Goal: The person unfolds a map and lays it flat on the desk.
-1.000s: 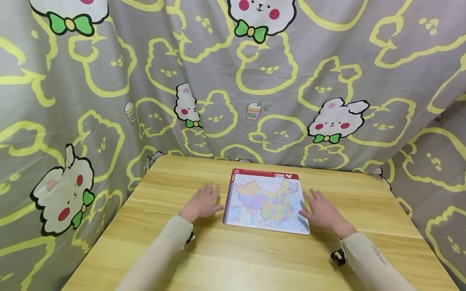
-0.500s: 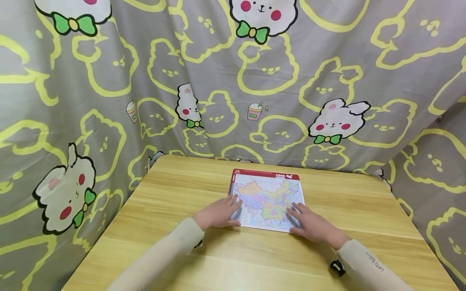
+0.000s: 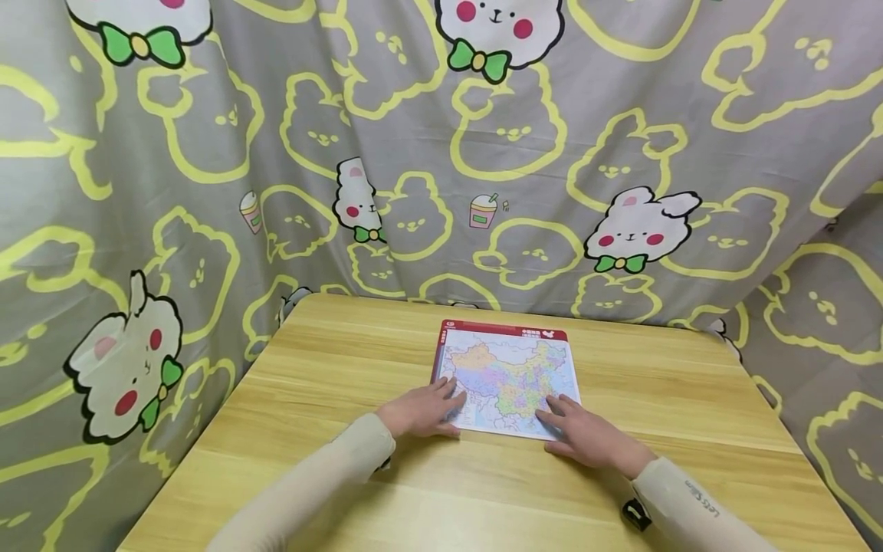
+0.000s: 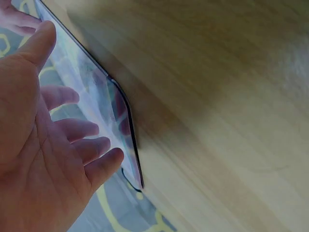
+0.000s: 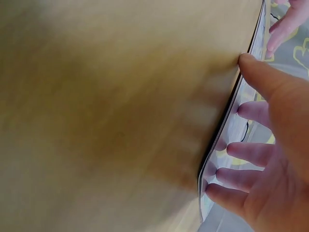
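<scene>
A flat map board lies on the wooden table, with a red band along its far edge and a map in pastel colours. Over its near left corner is my left hand, fingers spread and fairly straight. The left wrist view shows those fingers above the board's glossy face; contact is hard to tell. My right hand is at the near right corner. In the right wrist view its fingertips meet the board's surface, and the thumb is at the near edge. Neither hand curls round the board.
Bare wood of the table surrounds the board. A grey curtain with yellow outlines and white cartoon animals hangs behind and at both sides. A small black device sits under the right cuff.
Both hands have moved inward and slightly nearer to me, from beside the board onto its near corners. Over the last half second they shifted only a little. The board has stayed about where it was.
</scene>
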A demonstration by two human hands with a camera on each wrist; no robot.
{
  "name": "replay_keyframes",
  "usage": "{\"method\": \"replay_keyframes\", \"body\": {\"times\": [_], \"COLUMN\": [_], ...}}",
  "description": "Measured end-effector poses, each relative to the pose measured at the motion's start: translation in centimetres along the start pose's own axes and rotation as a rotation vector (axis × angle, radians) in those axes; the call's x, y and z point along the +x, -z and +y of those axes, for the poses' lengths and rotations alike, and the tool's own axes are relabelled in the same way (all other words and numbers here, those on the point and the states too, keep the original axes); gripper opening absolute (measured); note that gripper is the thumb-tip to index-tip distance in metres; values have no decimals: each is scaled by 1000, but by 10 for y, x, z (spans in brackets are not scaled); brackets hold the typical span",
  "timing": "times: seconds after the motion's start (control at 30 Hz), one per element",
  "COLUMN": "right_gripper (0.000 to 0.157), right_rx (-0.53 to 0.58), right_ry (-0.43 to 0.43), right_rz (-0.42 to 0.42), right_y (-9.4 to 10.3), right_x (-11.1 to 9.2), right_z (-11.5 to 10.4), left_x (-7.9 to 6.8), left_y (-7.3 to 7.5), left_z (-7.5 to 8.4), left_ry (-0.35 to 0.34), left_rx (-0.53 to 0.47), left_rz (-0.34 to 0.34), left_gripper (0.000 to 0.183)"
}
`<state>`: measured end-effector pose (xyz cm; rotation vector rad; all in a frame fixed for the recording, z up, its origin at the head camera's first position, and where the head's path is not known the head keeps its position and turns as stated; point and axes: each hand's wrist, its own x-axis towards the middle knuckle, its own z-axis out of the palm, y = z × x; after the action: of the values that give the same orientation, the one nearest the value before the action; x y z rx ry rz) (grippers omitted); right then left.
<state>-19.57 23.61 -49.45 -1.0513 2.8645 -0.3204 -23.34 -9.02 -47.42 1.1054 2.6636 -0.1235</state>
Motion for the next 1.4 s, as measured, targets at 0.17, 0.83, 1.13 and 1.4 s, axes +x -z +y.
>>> {"method": "replay_keyframes", "body": {"times": [0.17, 0.83, 1.13, 1.4], "right_gripper": [49, 43, 43, 43], "right_rx": [-15, -21, -14, -18], "right_ry": [33, 15, 20, 24], "right_rz": [28, 5, 8, 13], "right_y": [0, 3, 4, 5], "right_x": [0, 2, 2, 3], "right_z": [-1, -1, 1, 4], "left_x": [1, 6, 4, 0], "left_y": [-3, -8, -9, -7], "left_z": [0, -6, -5, -1], "left_ry": [16, 0, -6, -23], "left_rx": [-14, 51, 81, 88], "left_rz": [-19, -21, -24, -19], "left_gripper": [69, 61, 60, 59]}}
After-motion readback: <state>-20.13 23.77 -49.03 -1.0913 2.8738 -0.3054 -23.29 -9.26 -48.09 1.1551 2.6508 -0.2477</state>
